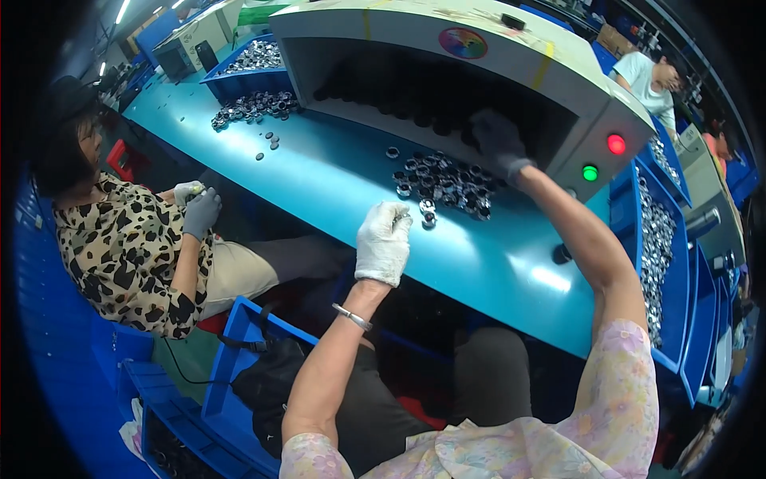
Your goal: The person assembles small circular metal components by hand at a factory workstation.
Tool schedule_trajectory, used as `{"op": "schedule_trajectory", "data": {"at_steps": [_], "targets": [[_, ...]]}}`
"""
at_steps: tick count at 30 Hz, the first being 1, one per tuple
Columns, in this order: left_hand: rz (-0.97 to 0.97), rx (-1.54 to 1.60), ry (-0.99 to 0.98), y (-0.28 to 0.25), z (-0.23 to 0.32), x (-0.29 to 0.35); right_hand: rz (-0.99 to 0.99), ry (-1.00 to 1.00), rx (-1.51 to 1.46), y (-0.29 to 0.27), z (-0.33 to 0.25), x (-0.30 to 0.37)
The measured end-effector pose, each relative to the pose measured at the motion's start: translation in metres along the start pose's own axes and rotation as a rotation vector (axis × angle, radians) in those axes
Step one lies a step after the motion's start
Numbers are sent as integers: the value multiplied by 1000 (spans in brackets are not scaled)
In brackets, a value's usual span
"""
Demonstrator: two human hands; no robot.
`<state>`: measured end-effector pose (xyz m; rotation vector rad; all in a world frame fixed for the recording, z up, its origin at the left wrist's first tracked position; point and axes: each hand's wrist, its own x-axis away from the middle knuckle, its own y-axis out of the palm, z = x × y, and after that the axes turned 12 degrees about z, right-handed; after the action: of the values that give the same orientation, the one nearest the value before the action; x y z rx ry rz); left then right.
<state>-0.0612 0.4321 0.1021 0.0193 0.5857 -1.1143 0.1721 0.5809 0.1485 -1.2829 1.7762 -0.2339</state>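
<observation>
Floral shirt (511,451) and dark trousers (493,371) face the near edge of the bench (335,184). Left hand (384,243), white-gloved: over the near edge, fingers curled inward; whether they grip anything cannot be told. Right hand (500,144), grey-gloved: extended to the dark opening of the pale cabinet (590,100); shadow obscures whether its fingers grasp anything. Round black-and-silver parts (447,182) lie heaped between cabinet and near edge, to the right of the left hand. Orientation is mixed: some faces point upward, others sideways. Heap long axis: roughly parallel to the near edge. Blue bin (678,319), holding small shiny parts (654,247), stands beside the bench's right end.
</observation>
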Motion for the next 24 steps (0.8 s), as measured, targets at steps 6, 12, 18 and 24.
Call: {"op": "schedule_trajectory", "data": {"at_steps": [6,12,18,24], "targets": [[-22,-144,212,21,-59,-57,-24,-161,225,107,85,-156],[-44,-220,165,46,-92,-87,-46,-167,196,202,195,-263],[-38,-213,149,64,-112,-100,-65,-141,188,256,249,-308],[-12,-257,170,62,-108,-97,-56,-139,174,249,236,-279]]}}
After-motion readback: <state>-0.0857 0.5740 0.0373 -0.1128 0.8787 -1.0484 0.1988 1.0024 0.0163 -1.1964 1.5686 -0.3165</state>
